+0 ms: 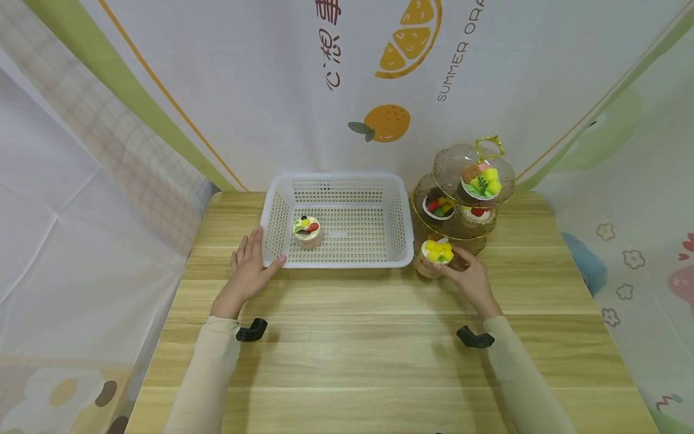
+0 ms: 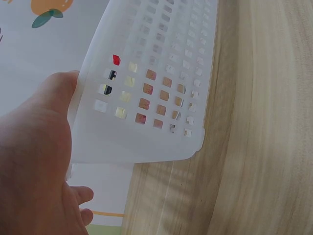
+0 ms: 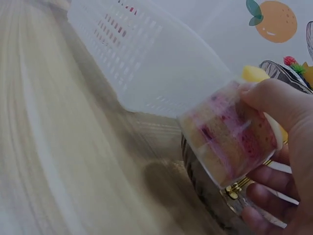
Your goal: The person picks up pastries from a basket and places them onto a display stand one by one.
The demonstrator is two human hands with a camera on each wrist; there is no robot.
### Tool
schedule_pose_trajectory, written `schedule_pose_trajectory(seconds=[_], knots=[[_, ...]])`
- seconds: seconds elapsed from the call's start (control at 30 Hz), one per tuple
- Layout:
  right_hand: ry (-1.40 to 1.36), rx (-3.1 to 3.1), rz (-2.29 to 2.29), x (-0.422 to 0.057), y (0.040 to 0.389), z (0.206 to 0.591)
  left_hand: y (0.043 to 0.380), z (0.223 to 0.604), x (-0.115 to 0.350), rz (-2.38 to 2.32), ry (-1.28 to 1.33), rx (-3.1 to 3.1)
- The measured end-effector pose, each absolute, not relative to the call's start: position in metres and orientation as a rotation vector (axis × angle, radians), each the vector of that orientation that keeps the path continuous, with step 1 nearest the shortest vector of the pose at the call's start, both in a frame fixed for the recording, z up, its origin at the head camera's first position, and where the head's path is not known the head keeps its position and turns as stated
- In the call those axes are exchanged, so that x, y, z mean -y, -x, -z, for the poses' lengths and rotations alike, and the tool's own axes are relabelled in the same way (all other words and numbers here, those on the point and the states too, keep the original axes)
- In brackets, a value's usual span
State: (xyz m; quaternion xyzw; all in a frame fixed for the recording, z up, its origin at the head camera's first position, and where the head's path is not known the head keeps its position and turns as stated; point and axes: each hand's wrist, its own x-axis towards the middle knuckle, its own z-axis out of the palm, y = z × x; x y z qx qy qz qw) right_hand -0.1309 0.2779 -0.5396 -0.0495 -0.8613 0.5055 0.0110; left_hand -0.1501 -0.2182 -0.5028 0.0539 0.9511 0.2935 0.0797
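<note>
My right hand point(image 1: 473, 283) pinches a clear cup of layered cake point(image 1: 428, 265) topped with yellow fruit cubes. In the right wrist view, pink and sponge layers show through the cup's side point(image 3: 230, 137), tilted, with the thumb on it. The cup is beside the right end of a white perforated basket point(image 1: 347, 264). My left hand point(image 1: 248, 271) rests at the basket's front left corner, its thumb on the front rim and its fingers spread along the left side. Inside the basket, at the left, stands another cake cup point(image 1: 308, 234) with red and yellow fruit on cream.
A tiered clear stand point(image 1: 452, 226) with gold trim stands right of the basket, just behind my right hand. It bears a fruit dessert on its top tier point(image 1: 481, 182), and a fruit tart point(image 1: 438, 207) and a cream cake point(image 1: 477, 216) below. A printed curtain point(image 1: 260, 108) hangs behind the wooden table point(image 1: 347, 355).
</note>
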Motion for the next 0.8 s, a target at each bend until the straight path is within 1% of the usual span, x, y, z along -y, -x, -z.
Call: schedule_pose_trajectory(seconds=[0.33,0.6,0.8], knots=[[0.269,2.723,-1.589,-0.279,0.141,0.532,0.149,0.503,0.218,-0.9,-0.166,-2.845],[0.255,2.739,-1.453,-0.281,0.149,0.534,0.149,0.502,0.219,-0.901,-0.169,-2.837],[0.264,2.675,-1.453,-0.276,0.154,0.538,0.149,0.502,0.218,-0.899,-0.168,-2.841]])
